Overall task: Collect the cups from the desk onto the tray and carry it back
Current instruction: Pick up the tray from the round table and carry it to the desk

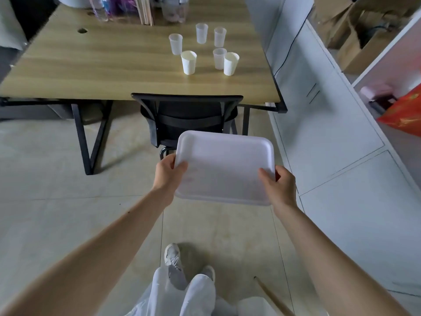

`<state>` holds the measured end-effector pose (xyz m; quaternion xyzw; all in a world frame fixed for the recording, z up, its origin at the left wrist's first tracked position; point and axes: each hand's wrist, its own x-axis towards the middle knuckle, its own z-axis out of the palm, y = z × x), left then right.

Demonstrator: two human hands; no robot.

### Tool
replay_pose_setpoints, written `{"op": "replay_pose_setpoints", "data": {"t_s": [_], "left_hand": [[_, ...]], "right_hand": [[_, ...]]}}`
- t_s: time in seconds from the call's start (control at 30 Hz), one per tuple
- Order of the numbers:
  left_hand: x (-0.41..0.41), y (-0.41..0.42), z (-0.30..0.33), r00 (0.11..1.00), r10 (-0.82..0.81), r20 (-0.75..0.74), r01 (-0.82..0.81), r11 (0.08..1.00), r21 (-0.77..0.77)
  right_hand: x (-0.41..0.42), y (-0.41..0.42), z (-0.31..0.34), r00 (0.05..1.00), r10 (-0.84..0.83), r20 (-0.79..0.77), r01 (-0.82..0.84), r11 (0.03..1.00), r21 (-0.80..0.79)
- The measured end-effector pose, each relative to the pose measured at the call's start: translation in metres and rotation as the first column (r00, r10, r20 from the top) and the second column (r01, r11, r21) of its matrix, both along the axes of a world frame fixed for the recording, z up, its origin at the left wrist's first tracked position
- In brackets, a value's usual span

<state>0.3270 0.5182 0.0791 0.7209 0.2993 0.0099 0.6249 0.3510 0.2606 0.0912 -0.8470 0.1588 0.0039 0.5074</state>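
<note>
Nearest the camera, two legs in pale trousers and light sneakers [172,255] stand on the grey tiled floor [68,224]; the lower legs are cut off by the bottom edge. A wooden stick [272,295] lies at lower right, its far end out of frame. Both bare forearms reach forward. The left hand [168,173] grips the left edge of a white rectangular foam tray [224,169], thumb on top, fingers hidden beneath. The right hand [281,184] clasps the tray's right edge the same way. The tray is held in the air above the floor, with nothing on it.

Beyond it, a black mesh chair [186,117] is pushed under the light wooden worktop [114,65], its seat partly hidden by the tray. On the worktop's right half stand six cups, all upright: two white paper cups [188,62] nearer, four translucent plastic cups [201,33] behind. At the far edge, clear containers [174,9] and upright items are cropped and blurred.
</note>
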Motion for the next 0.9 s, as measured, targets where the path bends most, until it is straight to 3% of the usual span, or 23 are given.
{"op": "replay_pose_setpoints", "data": {"t_s": [0.9], "left_hand": [[0.180,0.159,0.015,1.000,-0.003,0.010,0.003,0.997,-0.079]], "right_hand": [[0.183,0.152,0.001,0.999,0.033,0.040,-0.034,0.999,0.019]]}}
